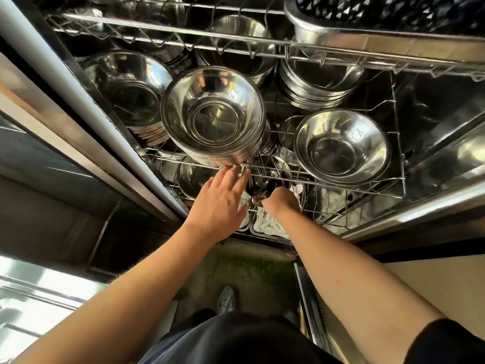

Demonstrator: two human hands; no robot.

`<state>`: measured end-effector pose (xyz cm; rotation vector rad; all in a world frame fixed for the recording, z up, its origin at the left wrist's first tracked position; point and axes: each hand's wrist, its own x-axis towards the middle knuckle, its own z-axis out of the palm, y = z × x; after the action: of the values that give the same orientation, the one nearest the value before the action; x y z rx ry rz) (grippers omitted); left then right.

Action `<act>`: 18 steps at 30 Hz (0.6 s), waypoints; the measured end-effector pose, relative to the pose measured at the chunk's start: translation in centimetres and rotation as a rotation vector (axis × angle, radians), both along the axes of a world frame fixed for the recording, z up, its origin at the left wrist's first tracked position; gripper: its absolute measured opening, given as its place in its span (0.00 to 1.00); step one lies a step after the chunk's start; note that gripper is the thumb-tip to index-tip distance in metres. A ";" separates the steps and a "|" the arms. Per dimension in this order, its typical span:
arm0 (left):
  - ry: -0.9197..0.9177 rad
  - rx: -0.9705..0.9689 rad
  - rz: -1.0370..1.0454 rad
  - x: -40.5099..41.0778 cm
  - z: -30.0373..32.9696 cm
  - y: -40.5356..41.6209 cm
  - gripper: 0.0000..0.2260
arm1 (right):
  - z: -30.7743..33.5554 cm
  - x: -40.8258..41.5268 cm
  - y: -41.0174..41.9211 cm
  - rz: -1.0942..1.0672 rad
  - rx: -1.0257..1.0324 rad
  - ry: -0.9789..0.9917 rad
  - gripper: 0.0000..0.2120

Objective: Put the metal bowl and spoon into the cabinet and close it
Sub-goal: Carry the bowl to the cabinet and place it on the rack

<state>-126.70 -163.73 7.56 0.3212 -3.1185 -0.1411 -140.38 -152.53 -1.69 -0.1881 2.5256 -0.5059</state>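
The cabinet stands open, and a wire rack (351,186) inside it carries stacks of metal bowls. The nearest stack of bowls (212,119) sits at the centre, its rim over the rack's front edge. My left hand (220,198) is spread flat just below that stack, fingers apart, touching the rack's front wire. My right hand (282,200) is curled at the rack's front, closed around a thin metal handle (258,197) that looks like a spoon. The spoon's far end is hidden among wires below the bowls.
Another bowl (341,145) stands to the right, more stacks (133,95) left and behind. An upper wire shelf (236,46) holds a metal container (341,27). The cabinet door frame (78,101) runs along the left. A white tray (270,227) lies under the rack. My shoe (225,299) stands on the floor.
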 end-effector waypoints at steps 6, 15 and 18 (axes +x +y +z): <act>-0.031 0.026 0.010 -0.3 0.8 0.1 0.35 | 2.5 1.4 0.7 0.124 -0.001 -0.030 0.22; -0.091 0.017 0.072 -1.7 2.9 1.2 0.33 | 9.5 3.4 7.1 0.158 -0.213 0.152 0.16; -0.076 0.004 0.056 -2.5 3.9 2.2 0.28 | 12.3 3.5 9.7 0.199 -0.210 0.284 0.17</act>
<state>-129.17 -161.48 11.46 0.4233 -3.1809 -0.1387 -136.93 -142.82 10.61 -0.6229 2.6820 -0.7054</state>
